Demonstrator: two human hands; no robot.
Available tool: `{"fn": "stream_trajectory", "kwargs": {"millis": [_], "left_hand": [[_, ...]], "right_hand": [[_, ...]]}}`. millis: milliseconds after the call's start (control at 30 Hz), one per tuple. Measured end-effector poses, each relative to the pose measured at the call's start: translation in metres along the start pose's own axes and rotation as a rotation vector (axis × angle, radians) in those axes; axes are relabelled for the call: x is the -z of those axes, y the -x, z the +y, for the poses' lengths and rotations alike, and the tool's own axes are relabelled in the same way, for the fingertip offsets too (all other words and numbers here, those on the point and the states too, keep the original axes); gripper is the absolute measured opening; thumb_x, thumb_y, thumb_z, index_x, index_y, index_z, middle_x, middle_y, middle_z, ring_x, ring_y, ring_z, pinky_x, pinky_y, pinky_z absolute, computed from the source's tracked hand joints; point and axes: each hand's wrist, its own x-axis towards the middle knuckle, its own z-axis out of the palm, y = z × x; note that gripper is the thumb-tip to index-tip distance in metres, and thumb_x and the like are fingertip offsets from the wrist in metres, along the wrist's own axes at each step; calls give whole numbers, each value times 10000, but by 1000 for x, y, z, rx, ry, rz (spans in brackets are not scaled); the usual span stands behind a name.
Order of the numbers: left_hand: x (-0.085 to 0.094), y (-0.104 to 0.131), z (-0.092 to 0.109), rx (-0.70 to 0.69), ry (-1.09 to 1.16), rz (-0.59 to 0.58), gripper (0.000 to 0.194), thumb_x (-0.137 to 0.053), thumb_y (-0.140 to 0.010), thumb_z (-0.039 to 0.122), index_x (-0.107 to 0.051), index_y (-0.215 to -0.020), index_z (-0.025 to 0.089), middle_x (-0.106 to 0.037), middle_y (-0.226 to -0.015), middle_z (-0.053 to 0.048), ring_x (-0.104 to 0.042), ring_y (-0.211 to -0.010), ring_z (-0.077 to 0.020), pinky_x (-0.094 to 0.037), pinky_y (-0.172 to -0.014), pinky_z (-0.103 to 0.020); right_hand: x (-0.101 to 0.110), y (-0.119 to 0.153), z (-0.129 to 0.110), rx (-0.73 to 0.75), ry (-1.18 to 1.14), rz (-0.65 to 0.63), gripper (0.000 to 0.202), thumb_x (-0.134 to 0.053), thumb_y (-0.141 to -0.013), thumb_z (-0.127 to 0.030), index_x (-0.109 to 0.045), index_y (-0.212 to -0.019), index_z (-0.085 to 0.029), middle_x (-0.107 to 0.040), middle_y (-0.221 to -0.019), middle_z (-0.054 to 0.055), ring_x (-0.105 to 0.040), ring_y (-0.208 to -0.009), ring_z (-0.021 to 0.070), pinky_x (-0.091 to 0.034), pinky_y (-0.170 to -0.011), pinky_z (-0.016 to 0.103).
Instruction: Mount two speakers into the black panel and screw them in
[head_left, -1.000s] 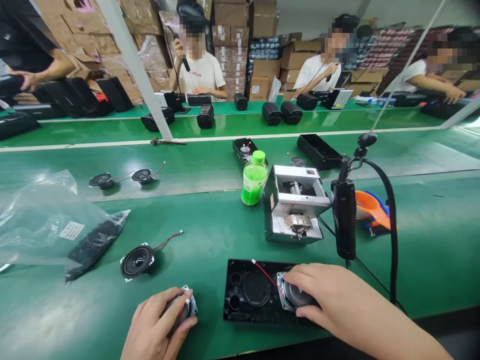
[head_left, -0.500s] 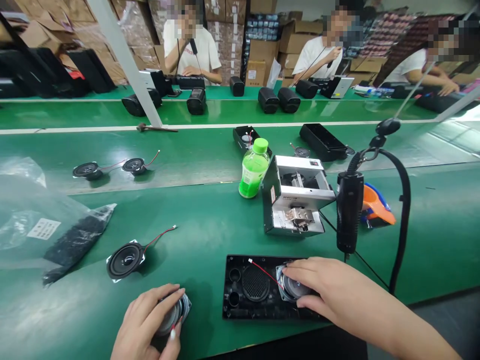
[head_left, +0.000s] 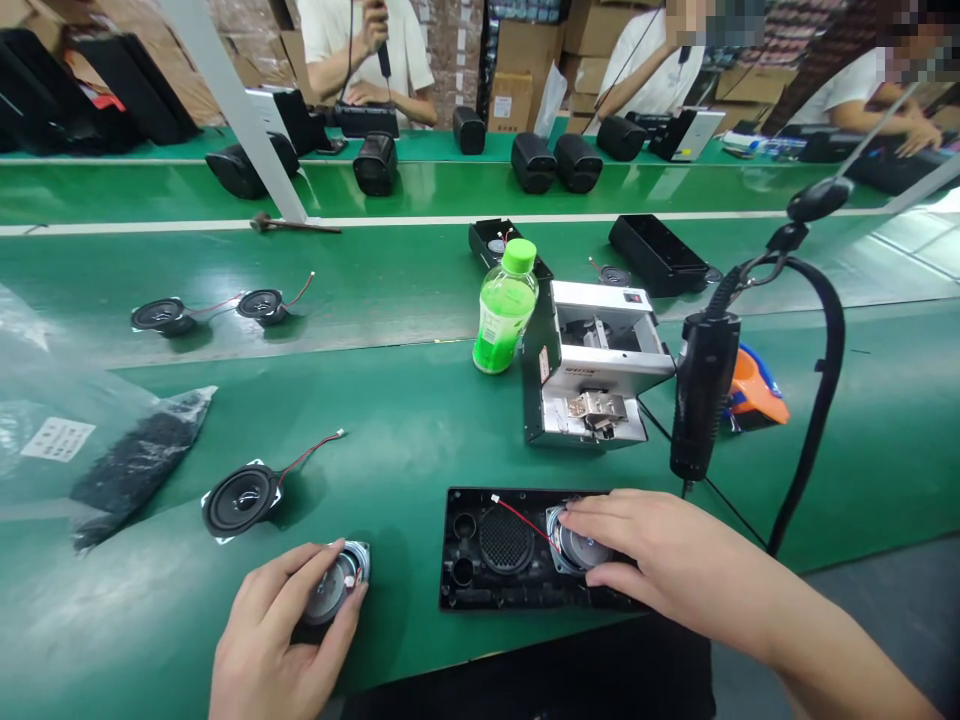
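Speaker driver (head_left: 581, 548) half under right hand (head_left: 660, 565)

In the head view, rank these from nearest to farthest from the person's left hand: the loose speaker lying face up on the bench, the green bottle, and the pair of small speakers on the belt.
From the left hand:
1. Loose speaker, just up and left of the hand on the bench.
2. Pair of small speakers, farther up on the belt, left side.
3. Green bottle, up and to the right near the metal box; too close to item 2 to rank firmly.

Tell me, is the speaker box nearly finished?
Not yet. One speaker already sits in the right side of the black panel, pressed by the right hand. The left hand holds a second speaker on the table, not fitted. A third speaker lies untouched nearby.
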Motion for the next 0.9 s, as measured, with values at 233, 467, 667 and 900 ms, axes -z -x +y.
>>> {"fn": "stream_trajectory", "kwargs": {"millis": [233, 467, 667, 900], "left_hand": [[-1, 2, -6, -63, -31, -90, 416, -637, -1041, 295, -625, -1457, 272, -654, -1423, -120, -663, -1235, -307, -544, -992, -464], [1, 0, -4, -119, -35, -66, 344, -633, -1039, 223, -662, -1380, 259, -698, -1367, -96, -672, -1225, -258, -559, -1003, -411], [2, 2, -13, -177, -133, -18, 344, -652, -1056, 240, -695, -1395, 278, -712, -1285, -97, -701, -1072, -226, -596, -907, -341], [9, -14, -6, -189, -303, -179, 228, -602, -1071, 307, -749, -1244, 282, -727, -1208, -95, -756, -986, -245, -644, -798, -357]], "right_hand": [[5, -3, -17, -6, 123, 78, 640, -976, -797, -268, -694, -1370, -223, -800, -1244, 53, -798, -1025, 316, -705, -827, 524], [-15, -39, -50, -165, 130, 173, 149, -738, -1014, -353, -757, -1077, -219, -753, -874, 39, -728, -708, 267, -433, -580, 401], [-14, -54, -54, -240, 7, 147, 225, -558, -1052, -164, -564, -842, -243, -618, -677, -35, -590, -559, 181, -289, -554, 361], [4, -4, -21, -124, -133, 169, 241, -459, -1128, -208, -653, -992, -256, -704, -1023, 12, -644, -915, 199, -505, -822, 393]]}}
